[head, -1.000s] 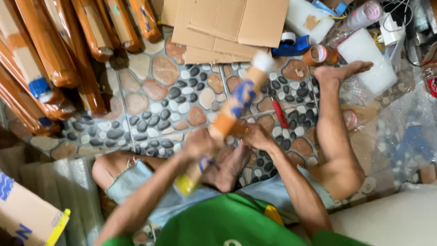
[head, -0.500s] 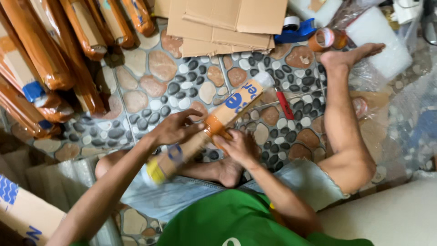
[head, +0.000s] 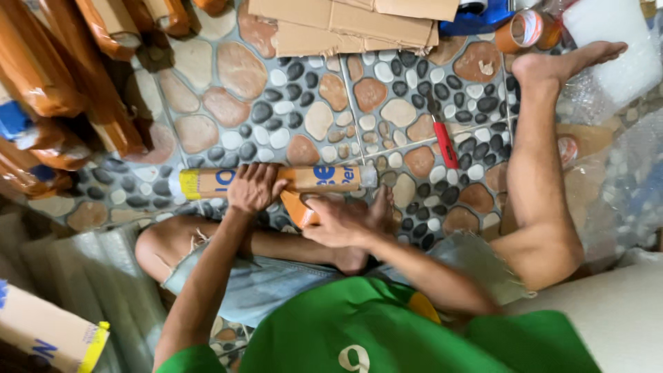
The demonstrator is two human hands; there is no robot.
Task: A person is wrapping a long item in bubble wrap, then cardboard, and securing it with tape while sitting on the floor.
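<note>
Step in hand, by the look of it: wrapping a long box (head: 276, 181) in brown tape; the left hand (head: 254, 188) is pressing it flat on the pebble-tile floor (head: 276, 103), fingers curled over its top, while the right hand (head: 338, 221) is gripping what seems to be a brown tape roll (head: 298, 207) just beneath it. The next move is likely calling for a steady pull of tape along the box. Around it: finished brown-wrapped boxes (head: 69, 83) are stacking at upper left, flat cardboard (head: 352, 24) is lying at the top, a red-handled cutter (head: 445, 144) is lying right of centre, and a spare tape roll (head: 523, 29) is resting near the foot.
</note>
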